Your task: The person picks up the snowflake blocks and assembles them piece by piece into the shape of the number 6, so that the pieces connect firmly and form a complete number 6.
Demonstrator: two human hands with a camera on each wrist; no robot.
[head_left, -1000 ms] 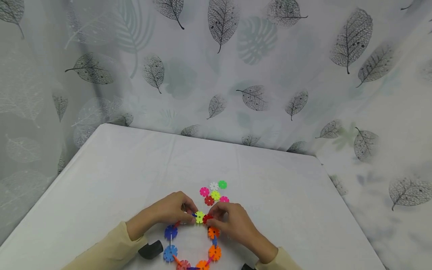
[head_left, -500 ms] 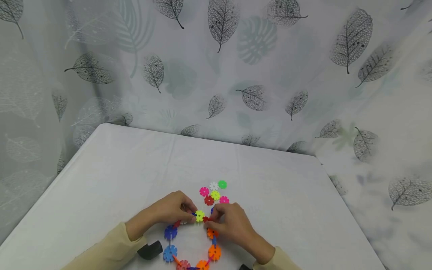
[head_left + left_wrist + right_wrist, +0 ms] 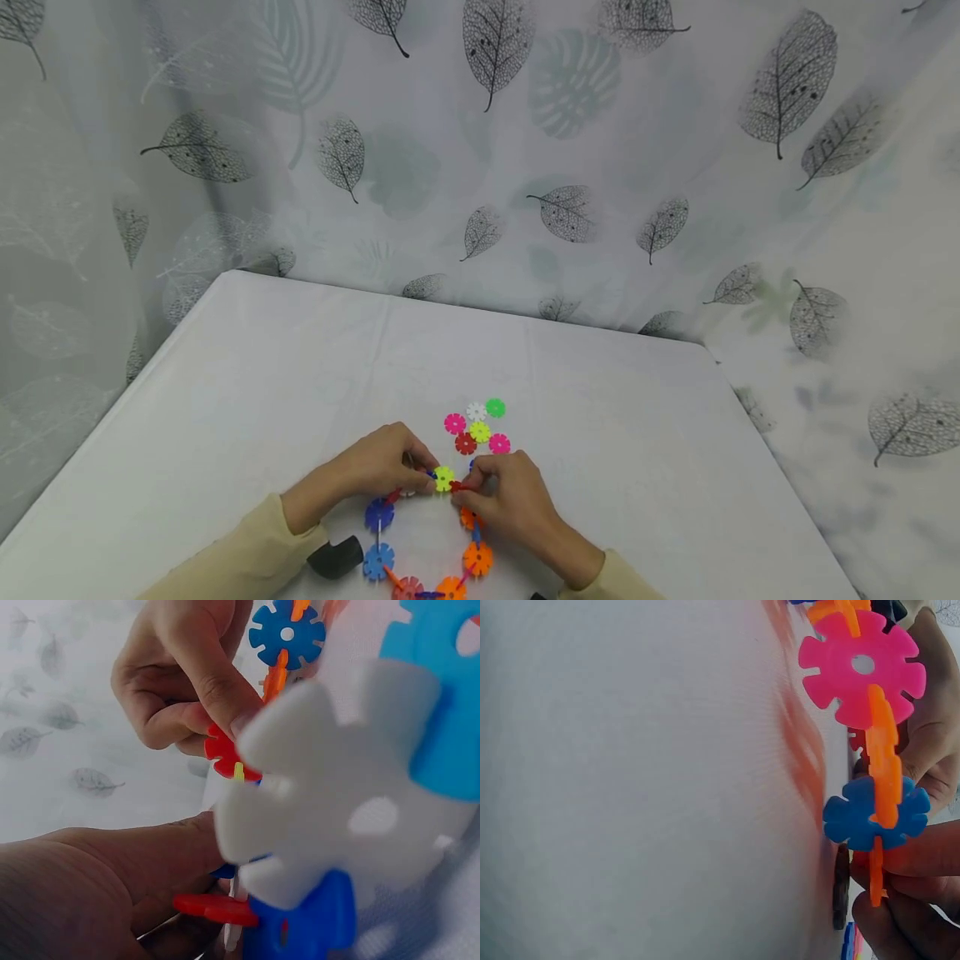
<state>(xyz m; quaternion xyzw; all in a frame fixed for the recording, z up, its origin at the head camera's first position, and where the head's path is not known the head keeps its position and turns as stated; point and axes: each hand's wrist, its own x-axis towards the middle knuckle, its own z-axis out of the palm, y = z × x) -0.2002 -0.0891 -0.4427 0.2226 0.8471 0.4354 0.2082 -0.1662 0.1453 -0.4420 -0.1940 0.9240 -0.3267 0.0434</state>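
Note:
A ring of slotted plastic snowflake discs lies on the white table, joined edge to edge. At its far side, my left hand (image 3: 386, 462) pinches a dark blue disc (image 3: 431, 474), mostly hidden by the fingers, beside a yellow disc (image 3: 444, 478). Opposite it, my right hand (image 3: 510, 496) pinches a red disc (image 3: 459, 487), seen edge-on against the yellow disc's right side. In the left wrist view the red disc (image 3: 223, 754) meets the yellow edge (image 3: 239, 771). A white disc (image 3: 337, 780) fills the foreground there. The right wrist view has a pink disc (image 3: 829, 656) and a blue disc (image 3: 847, 817).
Beyond the hands lie several loose discs, including a green one (image 3: 495, 407), a white one (image 3: 476, 412) and a red one (image 3: 466, 443). A dark wrist device (image 3: 335, 557) sits by the left sleeve. A leaf-patterned curtain (image 3: 420, 167) hangs behind the table (image 3: 315, 358).
The red disc has turned from face-up to edge-on in my right hand, which has shifted slightly left. My left hand stays about where it was.

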